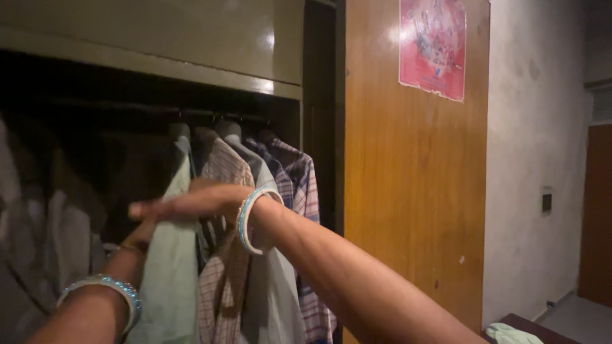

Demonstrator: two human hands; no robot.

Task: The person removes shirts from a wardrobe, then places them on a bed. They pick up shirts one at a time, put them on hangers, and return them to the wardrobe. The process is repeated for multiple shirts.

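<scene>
From the head camera, your right hand (191,202) reaches across to the left in front of the hanging shirts, fingers stretched out flat and close together, holding nothing; a blue bangle (250,220) sits on its wrist. Your left hand (141,237) comes up from below, just under the right one, against the pale green shirt (167,274); whether it grips the cloth you cannot tell, since the fingers are hidden. That shirt hangs from the rail at the left of the row, beside a checked shirt (220,280), a grey shirt (271,299) and plaid shirts (299,185). The wooden door (414,191) stands open at right.
</scene>
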